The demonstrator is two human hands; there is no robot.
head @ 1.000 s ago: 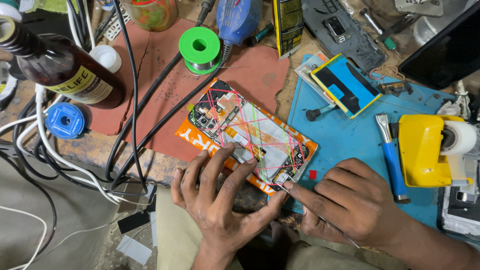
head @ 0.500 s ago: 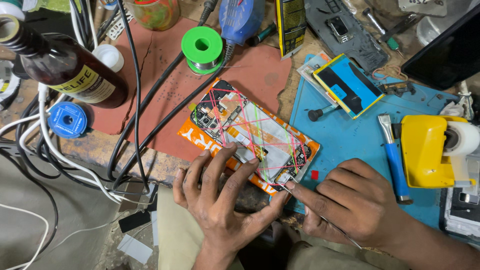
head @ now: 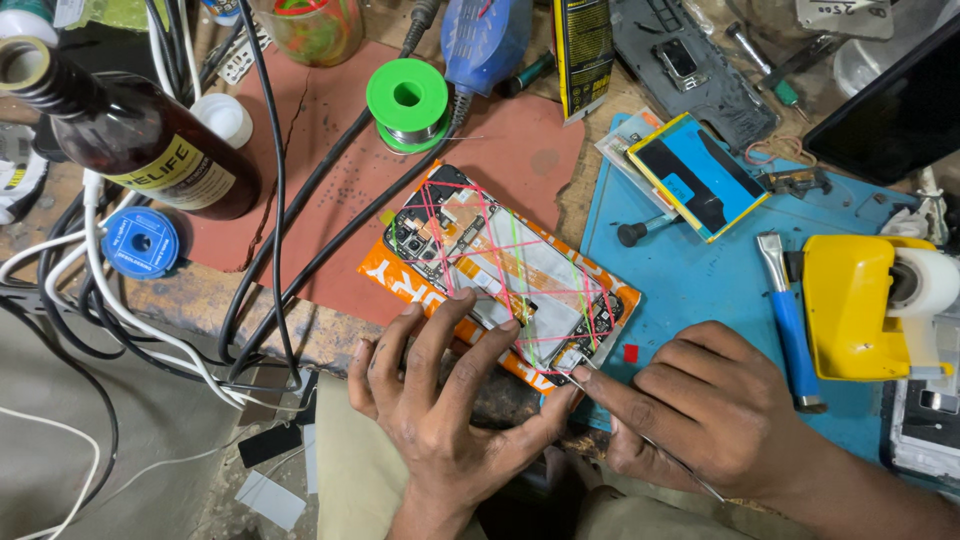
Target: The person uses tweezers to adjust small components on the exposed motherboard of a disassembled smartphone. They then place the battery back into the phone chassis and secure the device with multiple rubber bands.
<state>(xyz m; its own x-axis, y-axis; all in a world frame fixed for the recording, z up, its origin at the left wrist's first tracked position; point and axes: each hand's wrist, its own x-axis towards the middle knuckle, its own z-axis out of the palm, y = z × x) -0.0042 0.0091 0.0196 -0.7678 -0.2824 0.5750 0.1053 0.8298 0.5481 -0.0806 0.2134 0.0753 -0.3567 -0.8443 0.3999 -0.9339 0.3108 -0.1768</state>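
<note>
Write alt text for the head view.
Two bare hands work on an opened phone bound with coloured rubber bands: the left hand steadies it, while the right hand holds thin metal tweezers at its lower corner, on a cluttered repair bench.

An opened phone (head: 505, 275) is crisscrossed with pink, orange and green rubber bands and lies on an orange card (head: 385, 275). Far left stands a dark brown bottle (head: 150, 160); beyond the phone, a bright green solder spool (head: 407, 103). At right, a blue mat (head: 690, 290) carries a yellow tape dispenser (head: 850, 305).

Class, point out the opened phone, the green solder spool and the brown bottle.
opened phone (head: 500, 275), head view, middle of its exposed back
green solder spool (head: 407, 102), head view, top flange beside the hole
brown bottle (head: 160, 165), head view, its labelled side
</note>
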